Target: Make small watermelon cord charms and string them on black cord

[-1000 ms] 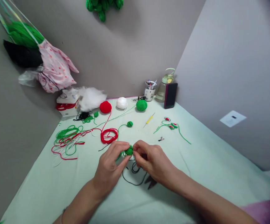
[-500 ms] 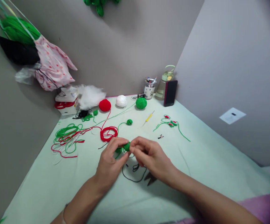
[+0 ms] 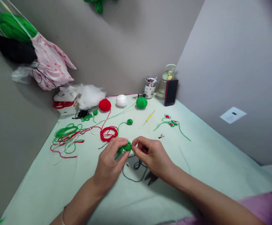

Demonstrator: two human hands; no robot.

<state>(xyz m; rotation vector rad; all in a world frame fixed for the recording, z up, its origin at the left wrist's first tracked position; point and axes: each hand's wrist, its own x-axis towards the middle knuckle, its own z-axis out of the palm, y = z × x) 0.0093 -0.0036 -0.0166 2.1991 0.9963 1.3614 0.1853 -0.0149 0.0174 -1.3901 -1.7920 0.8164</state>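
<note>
My left hand (image 3: 110,161) pinches a small green crocheted piece (image 3: 127,146) between thumb and fingers, above the middle of the table. From the right, my right hand (image 3: 151,154) grips a thin needle (image 3: 134,146), its tip at the side of the green piece. Black yarn (image 3: 136,180) hangs below and lies in loops on the cloth between my hands. More green shows behind my left fingers, partly hidden. Under my right wrist lies a dark pointed tool (image 3: 151,178), mostly covered.
A red yarn coil (image 3: 109,133) and tangled yarn strands (image 3: 67,137) lie left. Red (image 3: 105,105), white (image 3: 121,100) and green (image 3: 141,102) yarn balls sit behind. A yellow-handled hook (image 3: 149,117), small crocheted pieces (image 3: 171,122), a phone (image 3: 171,92) and a bottle (image 3: 163,86) stand or lie right.
My right hand has drawn slightly away from the green piece, and the needle between them now shows. The black yarn loops have shifted a little. The view has moved slightly.
</note>
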